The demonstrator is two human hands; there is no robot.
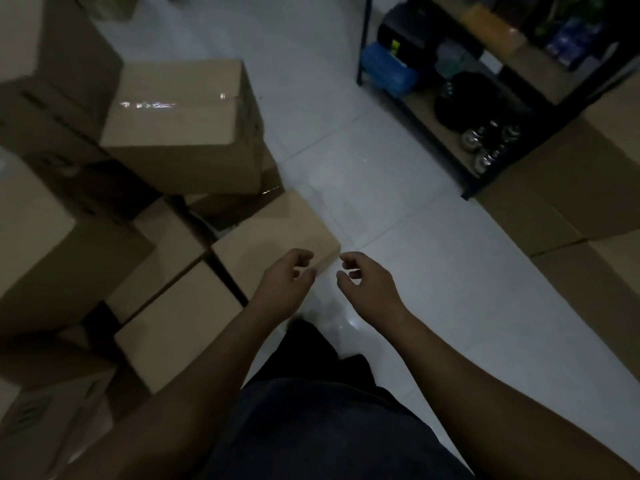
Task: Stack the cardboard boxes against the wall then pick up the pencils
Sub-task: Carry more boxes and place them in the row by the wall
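Note:
Several brown cardboard boxes are piled on the left side of a dim room. A small plain box [277, 233] lies on the white tile floor nearest to me. Above it sits a taped box [183, 126] on top of other boxes. My left hand [285, 282] hovers over the near corner of the small box, fingers loosely curled, holding nothing. My right hand [367, 282] hangs just right of that corner over the floor, fingers also loosely curled and empty. No pencils are visible.
A black metal shelf [485, 98] with a blue container, dark bags and small wheels stands at the upper right. More flat cardboard boxes [571, 188] lie at the right. White tile floor [381, 168] runs between the two sides. My dark trousers fill the bottom centre.

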